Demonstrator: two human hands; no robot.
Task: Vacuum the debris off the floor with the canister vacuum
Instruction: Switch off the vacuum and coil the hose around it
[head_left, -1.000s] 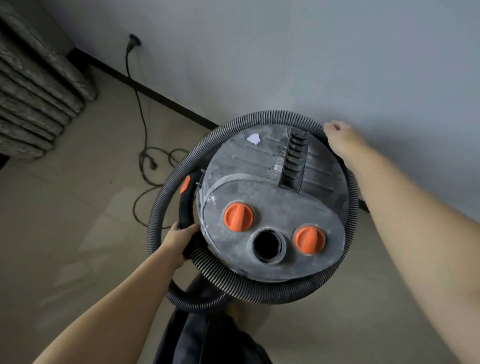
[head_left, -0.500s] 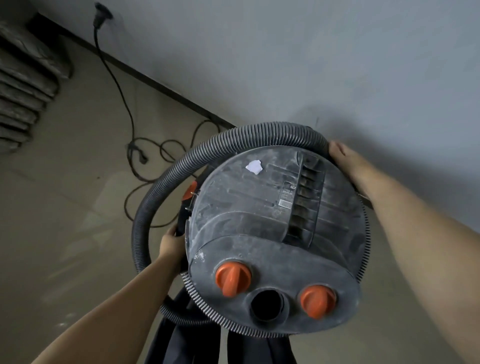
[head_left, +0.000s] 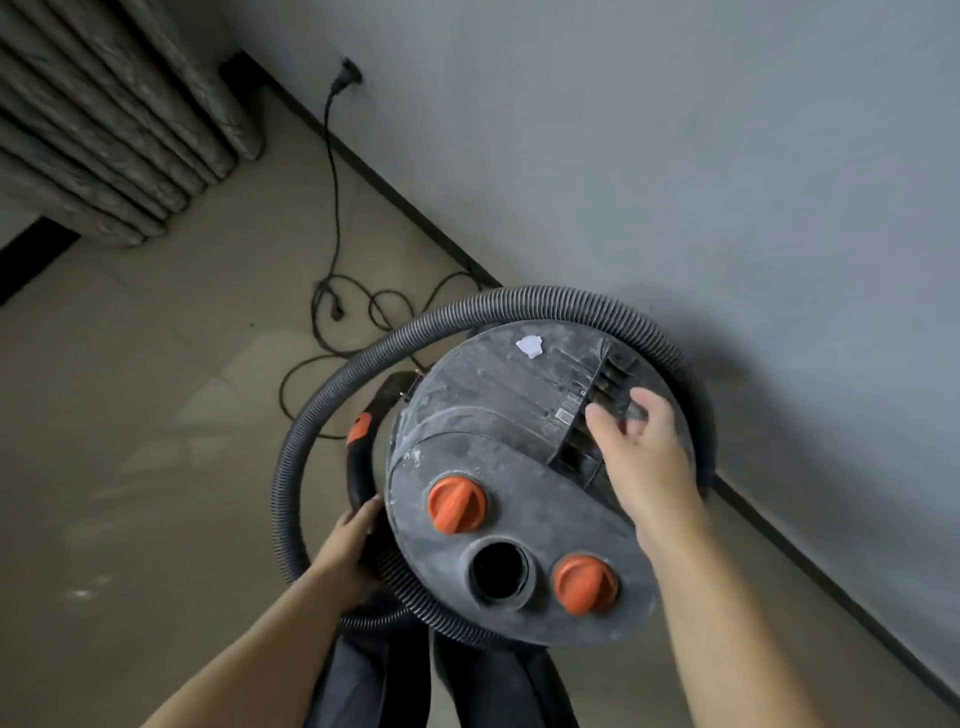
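Observation:
A dusty grey canister vacuum (head_left: 498, 415) fills the middle of the head view, seen from above, with two orange knobs (head_left: 457, 503) and a round open port (head_left: 498, 569) on its lid. Its ribbed grey hose (head_left: 415, 338) loops around the body. My left hand (head_left: 348, 551) grips the black hose handle (head_left: 363, 457) on the vacuum's left side. Over the ribbed carry handle (head_left: 608, 384) on top is my right hand (head_left: 639, 452), fingers curling at it; whether it grips is unclear. A white scrap (head_left: 529, 345) sticks to the lid.
A black power cord (head_left: 332, 218) runs from a wall socket (head_left: 348, 75) and lies tangled on the beige tile floor (head_left: 130, 441). Grey curtains (head_left: 104, 130) hang at the upper left. The grey wall (head_left: 675, 156) with a dark skirting stands right behind the vacuum. My dark trouser legs (head_left: 374, 675) are below.
My right hand has left the hose at the vacuum's far right rim and come onto the top carry handle. The vacuum has shifted in view; my left hand stays on the hose handle.

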